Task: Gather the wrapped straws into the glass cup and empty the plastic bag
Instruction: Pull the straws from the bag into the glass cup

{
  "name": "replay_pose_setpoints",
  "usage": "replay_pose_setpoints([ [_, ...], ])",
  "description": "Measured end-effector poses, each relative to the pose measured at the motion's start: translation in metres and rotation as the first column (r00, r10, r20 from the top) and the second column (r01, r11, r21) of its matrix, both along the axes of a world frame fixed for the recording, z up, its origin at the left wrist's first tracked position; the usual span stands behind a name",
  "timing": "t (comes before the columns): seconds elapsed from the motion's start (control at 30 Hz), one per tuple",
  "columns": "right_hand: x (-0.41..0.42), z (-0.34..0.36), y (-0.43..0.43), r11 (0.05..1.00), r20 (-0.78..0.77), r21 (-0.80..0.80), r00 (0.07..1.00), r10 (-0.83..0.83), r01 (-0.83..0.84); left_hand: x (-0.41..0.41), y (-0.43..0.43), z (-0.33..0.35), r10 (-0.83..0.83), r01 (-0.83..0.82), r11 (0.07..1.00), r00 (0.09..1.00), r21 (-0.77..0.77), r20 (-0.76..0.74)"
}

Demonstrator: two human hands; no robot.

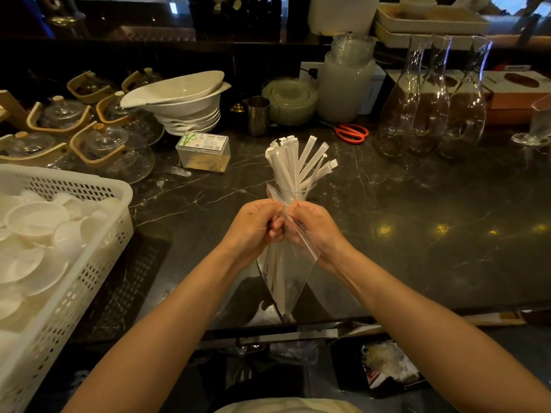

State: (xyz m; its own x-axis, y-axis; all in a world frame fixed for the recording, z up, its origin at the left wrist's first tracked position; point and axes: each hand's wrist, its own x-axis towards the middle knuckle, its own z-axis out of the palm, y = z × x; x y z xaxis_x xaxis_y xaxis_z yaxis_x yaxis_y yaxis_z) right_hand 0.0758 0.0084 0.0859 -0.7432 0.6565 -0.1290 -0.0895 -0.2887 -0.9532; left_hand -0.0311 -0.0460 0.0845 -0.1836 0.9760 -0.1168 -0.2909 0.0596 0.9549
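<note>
Both hands, left hand and right hand, pinch the top of the clear plastic bag, grip clamped on it. The bag hangs at 6 o'clock from the glass cup on the worktop. It looks thin, floppy and slippery. The wrapped straws inside look light and bendy; best pinch their top ends.

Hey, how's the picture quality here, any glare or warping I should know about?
Head view: dim overall, with yellow light reflections on the dark marble counter at right; wide-angle lens bends the white basket and edges; hands and straws are sharp; the clear plastic bag is hard to outline.
</note>
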Motion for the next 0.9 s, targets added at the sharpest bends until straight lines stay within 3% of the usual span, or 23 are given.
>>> replay_pose_setpoints([
  [0.1,-0.001,-0.003,0.002,0.998,0.03,-0.029,0.998,-0.061,0.061,0.0,0.0,-0.001,0.005,-0.006,1.0,1.0,0.012,0.026],
  [0.17,0.0,-0.005,0.006,0.982,0.033,-0.103,0.987,-0.156,0.158,0.001,-0.001,-0.001,0.02,-0.024,0.999,0.988,0.022,0.156],
  [0.23,0.002,-0.004,0.01,0.977,0.127,0.001,0.969,-0.212,0.214,0.002,-0.003,-0.001,-0.001,-0.002,1.0,0.985,0.018,0.17],
  [0.33,0.008,0.004,0.013,0.973,0.296,0.222,0.947,-0.122,0.056,-0.007,-0.009,0.005,-0.041,0.029,0.998,0.969,-0.055,-0.245],
  [0.43,0.02,0.015,0.023,0.959,0.387,0.248,0.922,0.032,-0.138,-0.027,-0.014,0.019,-0.097,0.02,0.99,0.809,-0.138,-0.58],
  [0.57,0.033,0.029,0.032,0.782,0.642,0.473,0.766,0.01,-0.406,-0.047,-0.017,0.031,-0.107,-0.055,0.977,0.71,-0.207,-0.696],
  [0.7,0.038,0.04,0.039,0.69,0.755,0.492,0.655,-0.033,-0.532,-0.051,-0.017,0.041,-0.098,-0.088,0.978,0.6,-0.187,-0.794],
  [0.9,0.04,0.049,0.048,0.583,0.833,0.5,0.538,-0.124,-0.64,-0.047,-0.016,0.059,-0.199,0.012,0.978,0.374,-0.209,-0.906],
])
